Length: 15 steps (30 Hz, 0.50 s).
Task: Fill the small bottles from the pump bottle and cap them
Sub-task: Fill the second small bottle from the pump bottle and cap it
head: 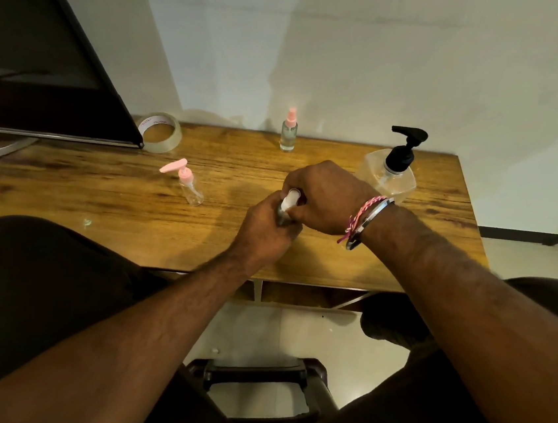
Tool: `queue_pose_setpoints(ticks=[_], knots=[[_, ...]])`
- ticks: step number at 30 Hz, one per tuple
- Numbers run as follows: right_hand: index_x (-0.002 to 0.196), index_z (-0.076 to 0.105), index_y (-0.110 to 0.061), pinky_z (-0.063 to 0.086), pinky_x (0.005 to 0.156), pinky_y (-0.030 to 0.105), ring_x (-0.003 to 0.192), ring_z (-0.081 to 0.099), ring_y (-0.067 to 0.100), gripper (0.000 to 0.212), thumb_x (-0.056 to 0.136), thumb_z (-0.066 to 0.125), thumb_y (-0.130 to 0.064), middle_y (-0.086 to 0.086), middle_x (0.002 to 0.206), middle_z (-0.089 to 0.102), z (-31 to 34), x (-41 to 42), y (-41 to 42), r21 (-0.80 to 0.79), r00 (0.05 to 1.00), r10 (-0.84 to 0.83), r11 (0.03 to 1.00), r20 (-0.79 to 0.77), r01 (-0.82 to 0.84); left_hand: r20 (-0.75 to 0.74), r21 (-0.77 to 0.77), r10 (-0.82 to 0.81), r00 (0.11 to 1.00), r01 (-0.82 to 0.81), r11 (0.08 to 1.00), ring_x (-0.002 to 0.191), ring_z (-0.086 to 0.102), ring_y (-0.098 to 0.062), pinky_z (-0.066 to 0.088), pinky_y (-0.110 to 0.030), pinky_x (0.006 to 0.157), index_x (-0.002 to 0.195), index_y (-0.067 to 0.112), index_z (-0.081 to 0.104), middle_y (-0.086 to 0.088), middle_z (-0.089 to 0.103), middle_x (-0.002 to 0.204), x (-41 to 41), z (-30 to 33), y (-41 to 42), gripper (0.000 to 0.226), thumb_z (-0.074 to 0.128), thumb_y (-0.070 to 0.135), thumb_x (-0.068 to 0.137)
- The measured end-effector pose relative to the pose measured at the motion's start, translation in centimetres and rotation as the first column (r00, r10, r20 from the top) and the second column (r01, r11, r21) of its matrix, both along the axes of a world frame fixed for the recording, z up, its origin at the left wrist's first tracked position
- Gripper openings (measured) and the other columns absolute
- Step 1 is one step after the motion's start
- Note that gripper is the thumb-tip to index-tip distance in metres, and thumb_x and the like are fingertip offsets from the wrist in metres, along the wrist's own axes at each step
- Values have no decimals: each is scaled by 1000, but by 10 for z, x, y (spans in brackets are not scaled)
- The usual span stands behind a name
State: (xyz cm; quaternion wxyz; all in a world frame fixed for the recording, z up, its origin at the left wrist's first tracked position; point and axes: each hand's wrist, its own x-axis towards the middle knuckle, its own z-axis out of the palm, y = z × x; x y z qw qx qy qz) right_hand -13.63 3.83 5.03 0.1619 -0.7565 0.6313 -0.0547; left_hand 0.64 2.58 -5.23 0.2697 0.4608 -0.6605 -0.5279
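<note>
Hands meet: left hand [265,228] grips small bottle [284,207], right hand [324,196] pinches its cap [292,194].

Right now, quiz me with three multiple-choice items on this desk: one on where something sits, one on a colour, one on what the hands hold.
1. The tape roll lies: A) beside the monitor's corner, B) on the floor, C) on the pump bottle.
2. The pump bottle has a head coloured: A) pink, B) black, C) white.
3. Both hands: A) lie flat, B) grip one small bottle, C) press the pump.

A: it lies at the monitor corner. B: black nozzle. B: left hand and right hand wrap it.
</note>
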Motion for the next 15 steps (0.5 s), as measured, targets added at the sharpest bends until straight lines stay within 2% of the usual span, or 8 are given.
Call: queue_pose_setpoints(ticks=[2,5,8,11,13,15], knots=[[85,67,-21,53,60,33,77,64,20,22,80,70,-43,0,84,67,-3,2,-2,-20,997,-76,997,-14,76,9,-18,6,1000,-6,1000,96,73,-15,62,-49,84,120,21,67,3,75,102,0,-1,1,33,77,8,90],[77,64,-22,53,57,33,70,62,20,42,76,65,-65,0,77,64,-6,4,-4,-58,981,-171,984,-88,166,-19,-8,25,1000,-26,1000,97,72,-15,62,-50,85,117,20,67,2,75,103,0,-2,-1,31,78,8,91],[85,63,-23,55,58,34,70,62,16,51,73,62,-73,-3,77,63,-1,3,-1,-50,986,-163,986,-41,161,-40,0,18,999,-18,1000,101,73,-21,62,-53,87,121,19,67,-1,74,106,1,3,-2,34,79,12,89],[106,62,-26,55,63,32,78,63,15,47,75,68,-60,-5,85,66,5,2,1,2,996,-72,997,53,72,-38,25,15,999,-14,1000,101,71,-27,59,-46,92,122,16,67,-2,73,103,1,3,-3,39,77,9,85],[101,67,-24,55,64,34,81,65,17,29,80,70,-44,-4,86,67,5,1,1,4,999,-11,1000,44,11,-34,21,0,999,1,1000,103,72,-27,60,-48,92,118,27,68,-2,75,104,1,3,-1,38,78,19,82],[88,67,-24,52,60,31,78,64,17,20,81,69,-43,-3,82,67,3,0,0,-17,998,-54,998,31,54,-49,27,-9,999,11,1000,102,73,-26,60,-58,89,116,32,69,-1,75,104,1,1,-1,37,77,28,80]])
